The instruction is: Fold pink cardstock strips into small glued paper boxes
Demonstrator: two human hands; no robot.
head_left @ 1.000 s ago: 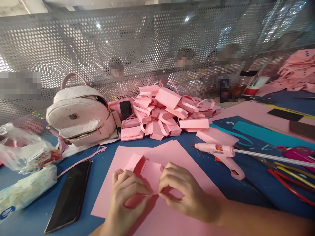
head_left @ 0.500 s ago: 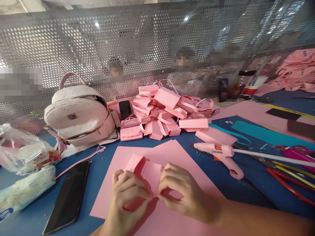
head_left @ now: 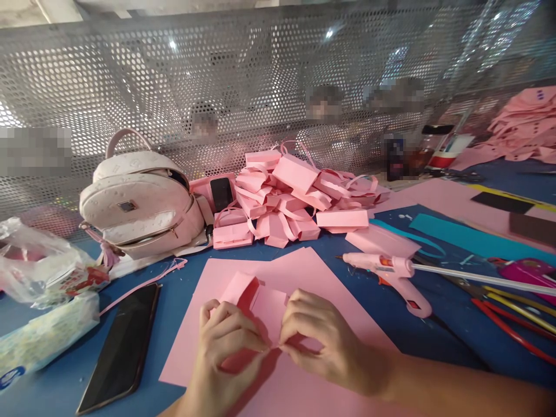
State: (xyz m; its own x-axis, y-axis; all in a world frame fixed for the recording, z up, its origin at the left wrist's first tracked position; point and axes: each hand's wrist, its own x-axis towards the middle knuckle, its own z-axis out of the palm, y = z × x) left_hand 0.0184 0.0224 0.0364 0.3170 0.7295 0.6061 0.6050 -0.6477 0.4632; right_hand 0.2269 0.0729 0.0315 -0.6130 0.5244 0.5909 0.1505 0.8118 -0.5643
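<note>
Both hands pinch a folded pink paper piece [head_left: 269, 307] above flat pink sheets [head_left: 195, 324]. My left hand [head_left: 232, 347] is closed on its left side, with thumb and forefinger pressed together near the lower edge. Facing it, my right hand [head_left: 319, 341] pinches the same edge, and the two sets of fingertips almost meet. One flap of the paper stands up beyond my left knuckles. My fingers cover its lower part. Right of the sheets lies a pink glue gun [head_left: 386, 269] with a long glue stick in its back.
Folded pink paper pieces with strips [head_left: 286, 197] are heaped behind the sheets. A white backpack [head_left: 139, 202] and a black phone [head_left: 121, 353] sit to the left. Red-handled pliers [head_left: 508, 330] and a blue strip [head_left: 478, 237] lie right. A perforated metal panel [head_left: 260, 75] stands behind.
Both hands keep their pinch on the paper with hardly any movement. The whole view has shifted very slightly.
</note>
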